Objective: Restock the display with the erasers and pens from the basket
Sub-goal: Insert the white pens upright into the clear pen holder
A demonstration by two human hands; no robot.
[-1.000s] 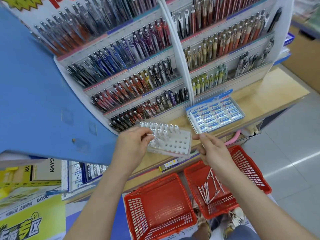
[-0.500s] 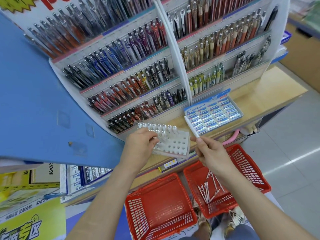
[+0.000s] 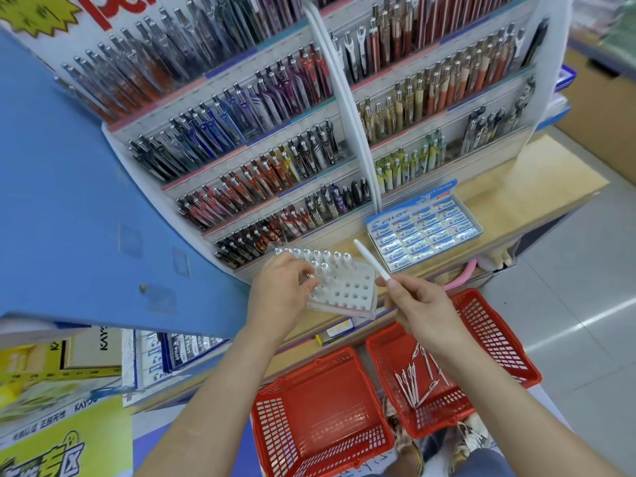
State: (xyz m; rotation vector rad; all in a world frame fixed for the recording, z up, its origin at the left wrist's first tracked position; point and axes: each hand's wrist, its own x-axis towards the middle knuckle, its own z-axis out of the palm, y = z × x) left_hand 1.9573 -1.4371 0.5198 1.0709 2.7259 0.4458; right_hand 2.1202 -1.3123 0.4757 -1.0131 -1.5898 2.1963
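A clear pen holder block (image 3: pixel 347 290) with rows of round holes sits on the wooden shelf, its back rows filled with white pens. My left hand (image 3: pixel 280 297) grips the block's left side. My right hand (image 3: pixel 418 309) pinches a single white pen (image 3: pixel 371 259), which points up and left, just right of the block. Below, the right red basket (image 3: pixel 495 335) holds several loose white pens (image 3: pixel 418 378). A blue Pilot eraser box (image 3: pixel 423 228) full of erasers stands on the shelf to the right.
A second red basket (image 3: pixel 320 418), with nothing in it, stands at the lower left beside the first. A tiered pen display rack (image 3: pixel 247 156) rises behind the block. A blue panel (image 3: pixel 69 201) juts out on the left. Grey floor lies to the right.
My right hand has raised the white pen so that it now sticks out up and left beside the block. My left hand has stayed on the block.
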